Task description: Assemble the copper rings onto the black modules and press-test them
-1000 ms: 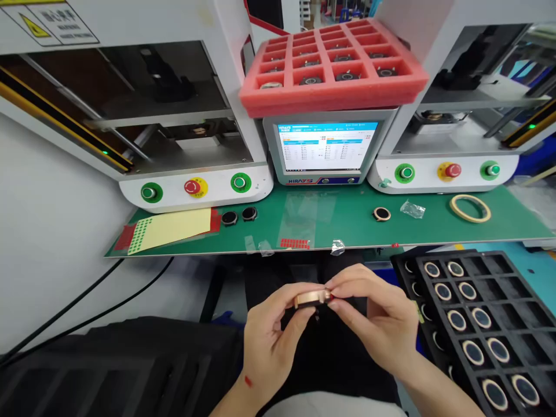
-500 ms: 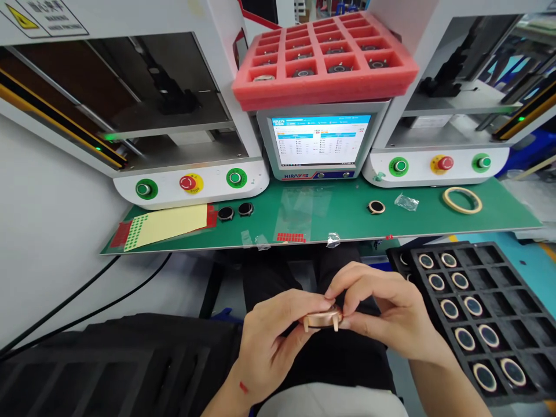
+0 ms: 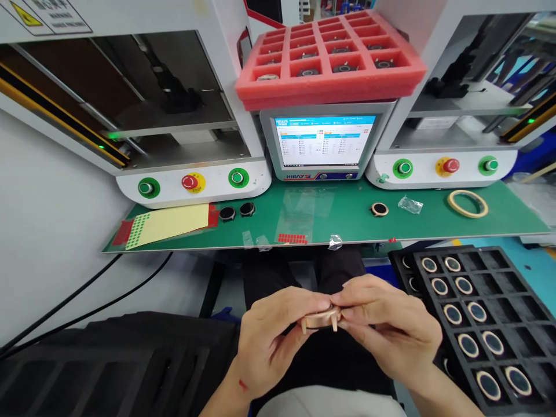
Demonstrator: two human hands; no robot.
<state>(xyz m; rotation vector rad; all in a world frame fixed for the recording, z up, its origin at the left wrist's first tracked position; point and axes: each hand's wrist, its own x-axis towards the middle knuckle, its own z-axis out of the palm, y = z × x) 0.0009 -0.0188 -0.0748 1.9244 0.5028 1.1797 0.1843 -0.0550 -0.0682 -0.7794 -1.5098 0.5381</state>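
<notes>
A rose-gold watch case [image 3: 320,320] is held edge-on above my lap, its lugs pointing toward me. My left hand [image 3: 275,330] grips its left side, with the thumb below and fingers on top. At the right side of the case, my right hand [image 3: 386,324] has its thumb and fingertips closed on the rim. Whatever lies directly beneath the fingertips is hidden. Another rose-gold watch case [image 3: 379,209] rests on the green bench [image 3: 347,217], and two dark watch cases [image 3: 227,214] lie further left.
A black tray [image 3: 499,278] with several gold-rimmed watch cases stands at right. Dark stacked trays [image 3: 108,347] are at lower left. A pink foam tray [image 3: 330,90] sits above the monitor [image 3: 324,142], between two press machines. Tape roll [image 3: 468,204] and yellow sticker sheet [image 3: 174,224] lie on the bench.
My right-hand fingers have come down from above the case and closed against its right edge. My left hand keeps its grip nearly unchanged. The view has shifted slightly.
</notes>
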